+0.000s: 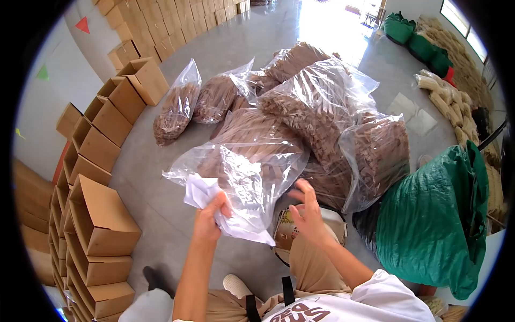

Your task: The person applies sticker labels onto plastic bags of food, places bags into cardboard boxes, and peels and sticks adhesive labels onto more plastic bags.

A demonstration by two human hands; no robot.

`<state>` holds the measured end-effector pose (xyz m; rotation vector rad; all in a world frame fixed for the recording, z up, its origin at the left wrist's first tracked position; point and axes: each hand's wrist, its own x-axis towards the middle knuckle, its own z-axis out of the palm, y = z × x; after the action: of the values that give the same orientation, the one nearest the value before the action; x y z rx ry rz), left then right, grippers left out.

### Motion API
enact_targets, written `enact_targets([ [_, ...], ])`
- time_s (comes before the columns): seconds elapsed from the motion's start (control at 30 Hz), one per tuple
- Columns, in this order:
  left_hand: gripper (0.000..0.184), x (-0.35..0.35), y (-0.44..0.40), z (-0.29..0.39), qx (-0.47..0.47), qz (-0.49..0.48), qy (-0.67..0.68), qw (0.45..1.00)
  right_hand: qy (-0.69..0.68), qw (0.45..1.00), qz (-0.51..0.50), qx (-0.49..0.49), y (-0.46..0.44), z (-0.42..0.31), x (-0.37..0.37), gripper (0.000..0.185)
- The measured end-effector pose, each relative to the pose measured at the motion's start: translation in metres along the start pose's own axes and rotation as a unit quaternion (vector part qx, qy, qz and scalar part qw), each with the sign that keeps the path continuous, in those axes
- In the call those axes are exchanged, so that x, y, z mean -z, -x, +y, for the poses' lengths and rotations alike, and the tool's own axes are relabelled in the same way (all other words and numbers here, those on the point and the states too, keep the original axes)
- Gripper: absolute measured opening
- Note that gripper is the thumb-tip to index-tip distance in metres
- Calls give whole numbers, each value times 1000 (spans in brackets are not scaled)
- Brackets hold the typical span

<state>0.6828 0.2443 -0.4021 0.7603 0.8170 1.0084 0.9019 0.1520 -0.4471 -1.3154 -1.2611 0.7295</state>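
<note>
My left hand is closed around a crumpled white sheet, beside the near end of a clear plastic bag full of brown strips. Part of the white material also shows under the clear plastic below that hand. To the right, my right hand has its fingers apart and holds nothing, close to the bag's right edge. More clear bags of brown strips lie behind and to the right, among them a large one and an upright one.
Open cardboard boxes line the left side. A large green sack stands at the right, with pale bundles beyond it. A round container is by my knees. Another person's shoe shows at lower left.
</note>
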Motion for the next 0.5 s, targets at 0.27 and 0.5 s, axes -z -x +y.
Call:
enact_targets([
  [0.27,8,-51,16,30,-73,-26,-43,996,266,947,45,174,-82,11,3,55],
  [0.5,7,-72,32,117,-284,8,9,959,111,951,52,283,-122,-92,-3,32],
])
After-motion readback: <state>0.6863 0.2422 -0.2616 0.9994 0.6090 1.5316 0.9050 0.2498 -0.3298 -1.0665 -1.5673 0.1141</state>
